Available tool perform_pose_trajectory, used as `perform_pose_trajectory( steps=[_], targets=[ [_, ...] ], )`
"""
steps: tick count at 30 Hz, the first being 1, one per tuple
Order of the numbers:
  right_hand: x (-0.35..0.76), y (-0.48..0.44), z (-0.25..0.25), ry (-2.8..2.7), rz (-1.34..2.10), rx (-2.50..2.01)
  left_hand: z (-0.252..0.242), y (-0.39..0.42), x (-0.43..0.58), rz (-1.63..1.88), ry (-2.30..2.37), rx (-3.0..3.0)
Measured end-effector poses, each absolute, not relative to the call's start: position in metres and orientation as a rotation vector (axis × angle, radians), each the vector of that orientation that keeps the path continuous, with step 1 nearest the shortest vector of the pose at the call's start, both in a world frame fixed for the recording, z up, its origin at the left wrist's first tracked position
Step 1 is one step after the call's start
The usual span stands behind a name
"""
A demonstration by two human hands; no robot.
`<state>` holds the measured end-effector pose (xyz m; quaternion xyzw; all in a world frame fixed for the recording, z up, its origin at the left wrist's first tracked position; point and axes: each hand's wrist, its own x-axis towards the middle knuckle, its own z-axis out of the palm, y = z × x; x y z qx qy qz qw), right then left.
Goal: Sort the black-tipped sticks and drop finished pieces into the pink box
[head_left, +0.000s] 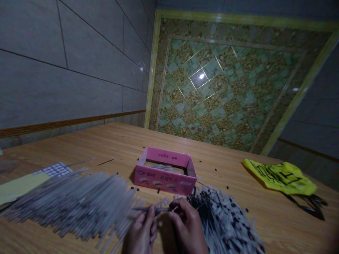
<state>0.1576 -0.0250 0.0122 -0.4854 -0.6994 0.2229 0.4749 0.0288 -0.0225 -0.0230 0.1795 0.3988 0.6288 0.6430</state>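
Note:
My left hand (144, 227) pinches a thin grey stick-like piece (161, 209) near its left part, low in the middle of the view. At the piece's right end, the bent fingers of my right hand (185, 222) close on it. Just beyond both hands stands a pink open box (164, 180) with some clear tubes (162, 167) inside. A big pile of clear thin tubes (79, 201) lies left of my left hand. Right of my right hand is a heap of small whitish and black pieces (227, 215).
On the wooden table (124, 141) a yellow bag (280, 176) with black print lies at the right. Pale yellow paper (25, 187) and a checked cloth or sheet (57, 169) are at the far left. Small black bits are scattered about. Walls stand beyond.

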Motion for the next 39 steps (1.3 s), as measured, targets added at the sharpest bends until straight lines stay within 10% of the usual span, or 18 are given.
perform_pose_trajectory(
  steps=[11, 21, 39],
  targets=[
    [0.154, -0.026, 0.002, -1.885, 0.352, -1.457, -0.025, -0.025, 0.029, 1.438, 0.899, 0.432],
    [0.143, -0.02, -0.012, -1.451, 1.072, -1.26, -0.023, -0.023, 0.027, 1.423, 0.81, 0.344],
    [0.149, -0.023, -0.007, -1.652, 0.651, -1.359, -0.018, -0.025, 0.027, 1.396, 0.818, 0.392]
  ],
)
